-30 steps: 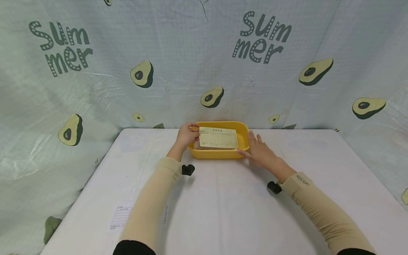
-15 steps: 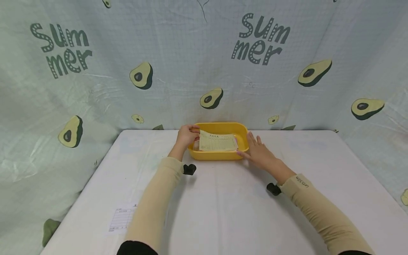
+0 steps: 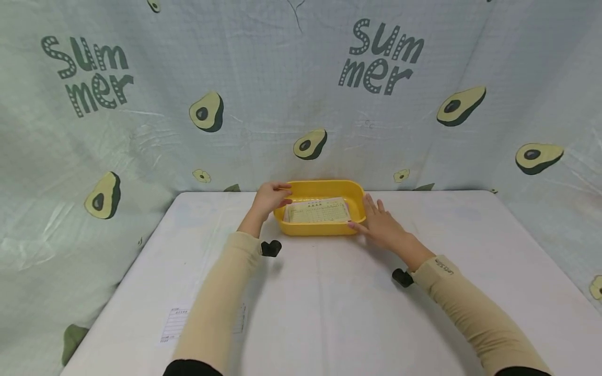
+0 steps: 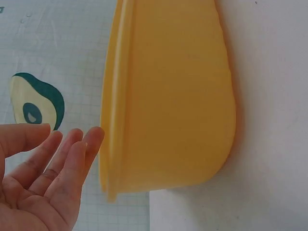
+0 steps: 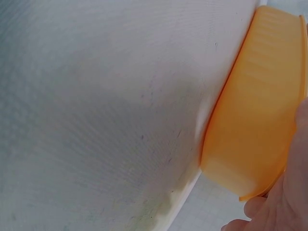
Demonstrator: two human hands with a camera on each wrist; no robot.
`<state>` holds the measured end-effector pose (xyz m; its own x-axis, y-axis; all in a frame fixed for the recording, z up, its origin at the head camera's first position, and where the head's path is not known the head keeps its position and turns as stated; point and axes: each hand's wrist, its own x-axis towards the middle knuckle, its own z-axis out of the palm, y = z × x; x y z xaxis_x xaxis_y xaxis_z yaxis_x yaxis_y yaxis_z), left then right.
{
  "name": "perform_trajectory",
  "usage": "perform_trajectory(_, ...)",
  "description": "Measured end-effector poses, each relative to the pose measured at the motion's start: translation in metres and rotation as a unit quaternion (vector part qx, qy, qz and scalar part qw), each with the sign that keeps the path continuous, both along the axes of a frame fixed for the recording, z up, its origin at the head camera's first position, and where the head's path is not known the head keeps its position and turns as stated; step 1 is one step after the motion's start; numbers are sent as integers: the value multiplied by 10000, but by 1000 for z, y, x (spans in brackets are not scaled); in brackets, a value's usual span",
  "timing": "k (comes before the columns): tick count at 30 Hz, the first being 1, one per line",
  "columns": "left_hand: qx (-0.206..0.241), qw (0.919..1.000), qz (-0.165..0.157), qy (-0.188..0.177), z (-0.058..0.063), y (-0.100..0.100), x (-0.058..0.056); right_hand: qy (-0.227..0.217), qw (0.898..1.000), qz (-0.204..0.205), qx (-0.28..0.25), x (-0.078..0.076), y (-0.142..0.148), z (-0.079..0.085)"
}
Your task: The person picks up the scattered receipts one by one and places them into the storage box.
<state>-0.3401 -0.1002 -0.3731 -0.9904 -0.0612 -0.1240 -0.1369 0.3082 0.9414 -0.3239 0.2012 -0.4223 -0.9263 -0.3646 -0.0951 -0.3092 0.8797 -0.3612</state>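
A yellow plastic basket [image 3: 324, 230] stands at the far edge of the table, in the middle of the head view. Inside it lies a pale yellow printed form slip [image 3: 319, 211], with a pinkish edge showing from under it. My left hand [image 3: 269, 201] is at the basket's left end, fingers loosely extended and holding nothing; in the left wrist view its fingertips [image 4: 96, 134] are by the rim. Against the basket's right end rests my right hand [image 3: 383, 227], fingers spread and thumb at the front corner. The right wrist view shows only part of that hand [image 5: 284, 202] beside the basket wall.
On the white table [image 3: 357, 313] a white ruled form [image 3: 174, 325] lies at the front left, partly covered by my left forearm. A curtain [image 3: 263, 104] with avocado prints hangs directly behind the table.
My left hand has let go of the yellow form slip and moved slightly left. The slip has dropped from a raised, tilted position to lying in the basket. My right hand has stayed put.
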Motion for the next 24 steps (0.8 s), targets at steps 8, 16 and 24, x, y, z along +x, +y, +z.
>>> perform_trajectory(8,-86,9995,-304,44,12,-5,8,10,10000,-3,70,-1,1,-2)
perform_trajectory(16,-347,9971,-649,179,15,-16,32,-2,10000,29,-10,-2,1,-2)
perform_trajectory(24,-324,9937,-1046,245,17,-32,57,4,10000,59,-13,-1,1,-1)
